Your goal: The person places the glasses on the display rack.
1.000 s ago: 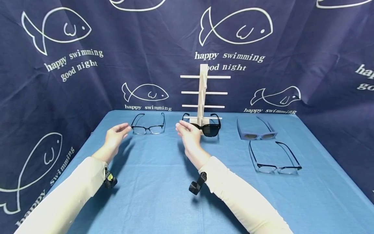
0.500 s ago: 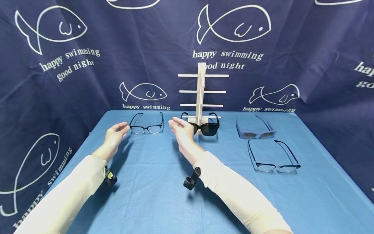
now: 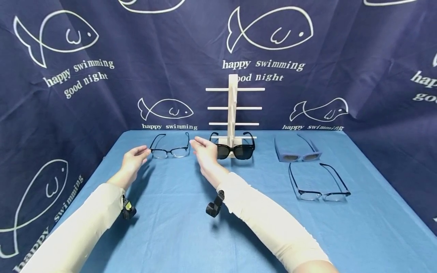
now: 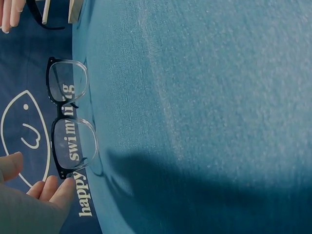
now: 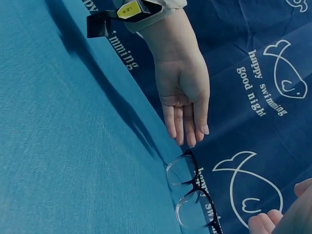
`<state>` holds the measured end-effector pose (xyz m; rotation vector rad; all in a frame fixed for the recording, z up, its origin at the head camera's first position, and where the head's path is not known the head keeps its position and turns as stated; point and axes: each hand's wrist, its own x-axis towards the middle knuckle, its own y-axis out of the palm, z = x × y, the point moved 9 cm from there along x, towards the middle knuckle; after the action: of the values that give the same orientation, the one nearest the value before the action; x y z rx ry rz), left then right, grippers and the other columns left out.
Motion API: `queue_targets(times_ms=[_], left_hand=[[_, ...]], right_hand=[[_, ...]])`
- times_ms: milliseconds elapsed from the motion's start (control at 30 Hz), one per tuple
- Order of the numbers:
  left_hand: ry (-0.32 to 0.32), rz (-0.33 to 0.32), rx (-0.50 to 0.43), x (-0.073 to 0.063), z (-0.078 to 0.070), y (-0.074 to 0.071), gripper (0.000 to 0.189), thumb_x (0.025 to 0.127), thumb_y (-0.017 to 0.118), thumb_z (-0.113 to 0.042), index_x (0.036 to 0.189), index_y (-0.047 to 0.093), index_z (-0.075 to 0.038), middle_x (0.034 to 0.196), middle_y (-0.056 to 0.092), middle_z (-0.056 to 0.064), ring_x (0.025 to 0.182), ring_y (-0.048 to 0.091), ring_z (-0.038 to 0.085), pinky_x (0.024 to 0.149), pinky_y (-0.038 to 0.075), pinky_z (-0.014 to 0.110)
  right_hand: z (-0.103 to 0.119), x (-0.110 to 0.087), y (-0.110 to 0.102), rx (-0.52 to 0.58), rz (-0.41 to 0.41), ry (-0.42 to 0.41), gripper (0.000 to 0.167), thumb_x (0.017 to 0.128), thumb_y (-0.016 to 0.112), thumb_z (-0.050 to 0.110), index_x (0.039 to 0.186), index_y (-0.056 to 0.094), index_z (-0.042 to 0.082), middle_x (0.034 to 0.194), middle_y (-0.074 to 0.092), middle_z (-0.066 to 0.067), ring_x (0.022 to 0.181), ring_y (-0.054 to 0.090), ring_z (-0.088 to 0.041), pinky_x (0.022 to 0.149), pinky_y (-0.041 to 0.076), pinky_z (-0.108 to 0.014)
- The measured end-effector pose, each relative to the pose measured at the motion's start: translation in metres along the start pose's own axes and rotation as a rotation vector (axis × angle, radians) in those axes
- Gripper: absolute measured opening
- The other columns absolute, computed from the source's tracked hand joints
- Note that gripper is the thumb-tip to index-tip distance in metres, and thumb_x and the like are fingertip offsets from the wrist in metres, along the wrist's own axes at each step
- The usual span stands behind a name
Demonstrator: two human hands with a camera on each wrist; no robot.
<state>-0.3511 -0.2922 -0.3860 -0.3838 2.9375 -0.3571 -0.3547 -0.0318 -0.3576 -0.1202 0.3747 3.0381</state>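
Note:
A pair of black-topped eyeglasses with clear lower rims [image 3: 179,152] stands on the blue cloth at the back left, temples pointing away. My left hand [image 3: 133,162] is beside its left side. In the left wrist view, fingertips [image 4: 68,187] sit right at the corner of the eyeglass frame [image 4: 60,109], fingers fairly straight. My right hand [image 3: 206,155] hovers just right of the eyeglasses, its fingers extended and holding nothing. Behind this hand, black sunglasses [image 3: 244,152] sit at the foot of a wooden display rack [image 3: 233,110], their left lens partly covered by it.
Blue-framed sunglasses [image 3: 298,156] lie at the back right. Another pair of black-and-clear eyeglasses [image 3: 322,195] lies in front of them. The rack's upper crossbars carry nothing. A navy curtain with fish drawings [image 3: 269,30] closes off the back and sides of the blue-covered table [image 3: 170,227].
My right hand has moved left, away from the black sunglasses and toward the left eyeglasses. My left hand has stayed beside them. The head view has shifted slightly.

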Motion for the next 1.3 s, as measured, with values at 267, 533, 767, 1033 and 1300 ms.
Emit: queue_targets(times_ms=[267,533,767,1033,1300], left_hand=[[0.002,0.003,0.004,0.001,0.002,0.000,0.055,0.100,0.054,-0.019,0.147,0.036,0.001,0.147,0.042,0.021,0.120,0.052,0.014,0.115,0.040,0.037],[-0.009,0.006,0.027,0.004,0.002,0.003,0.054,0.099,0.055,-0.018,0.147,0.037,0.001,0.147,0.043,0.021,0.114,0.054,0.010,0.115,0.040,0.038],[-0.023,-0.032,0.020,0.006,0.003,-0.001,0.054,0.097,0.058,-0.017,0.144,0.041,0.002,0.146,0.045,0.020,0.130,0.049,0.025,0.113,0.042,0.037],[-0.047,-0.025,0.018,0.012,0.008,-0.002,0.056,0.098,0.055,-0.016,0.148,0.035,0.001,0.150,0.038,0.021,0.137,0.040,0.031,0.116,0.038,0.038],[-0.104,0.006,0.000,0.020,0.015,0.003,0.060,0.100,0.053,-0.020,0.151,0.028,-0.001,0.155,0.031,0.019,0.141,0.036,0.032,0.118,0.035,0.039]], right_hand=[[-0.008,0.008,0.008,-0.023,-0.005,0.024,0.036,0.092,0.065,0.011,0.127,0.062,0.000,0.124,0.066,-0.016,0.117,0.062,-0.026,0.099,0.055,-0.036],[-0.011,0.016,0.012,-0.048,0.034,0.029,0.046,0.092,0.066,0.014,0.135,0.055,0.002,0.130,0.062,-0.015,0.124,0.057,-0.024,0.107,0.049,-0.037],[-0.017,0.020,0.014,-0.120,0.025,0.037,0.048,0.093,0.066,0.018,0.137,0.053,0.004,0.134,0.060,-0.013,0.127,0.055,-0.022,0.109,0.046,-0.031],[-0.031,0.028,0.016,-0.112,0.006,0.074,0.050,0.095,0.062,0.019,0.140,0.048,0.000,0.142,0.052,-0.016,0.133,0.049,-0.025,0.112,0.043,-0.032],[-0.049,0.032,0.017,-0.096,-0.038,0.118,0.048,0.095,0.062,0.016,0.138,0.049,-0.002,0.140,0.054,-0.017,0.131,0.050,-0.027,0.111,0.044,-0.032]])
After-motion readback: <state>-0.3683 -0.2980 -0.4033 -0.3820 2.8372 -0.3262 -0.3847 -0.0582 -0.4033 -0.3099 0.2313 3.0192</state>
